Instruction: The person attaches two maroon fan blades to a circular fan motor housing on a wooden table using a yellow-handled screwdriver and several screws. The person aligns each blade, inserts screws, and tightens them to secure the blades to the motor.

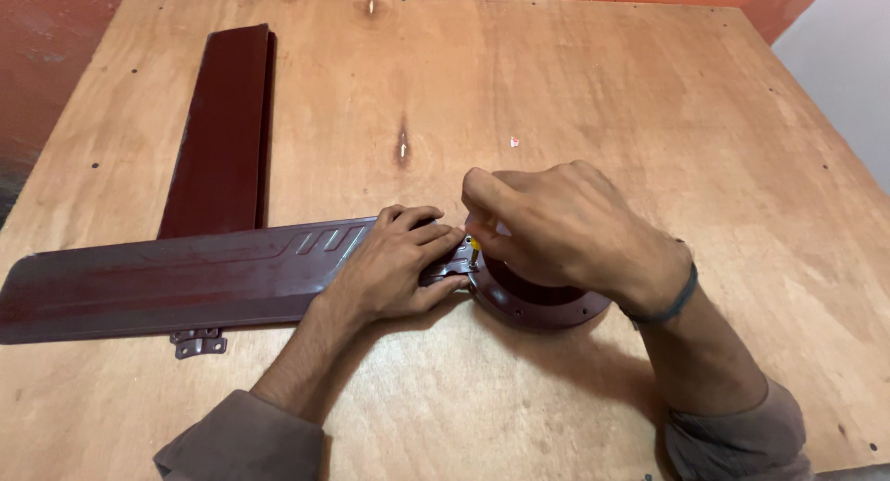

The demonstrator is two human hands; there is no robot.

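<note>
On the plywood worktop point(575, 92) a dark red fan blade point(176, 275) lies flat, running from the left edge toward the middle, where its inner end meets a round dark red fan motor housing point(542, 303). The left hand point(394, 263) rests palm down on that inner end, fingers curled over the metal bracket point(454, 266) that joins blade and housing, pressing it down. The right hand point(565, 226) hovers over the housing with fingers bunched tight around a small tool with a yellow part point(475, 247), its tip pointing down at the bracket just beside the left fingertips; most of the tool is hidden inside the grip. A second dark red blade point(222, 133) lies further back on the left, pointing away, its near end tucked behind the first blade. A grey metal bracket point(199, 342) pokes out from under the near edge of the first blade. A dark band point(675, 300) circles the right wrist.
</note>
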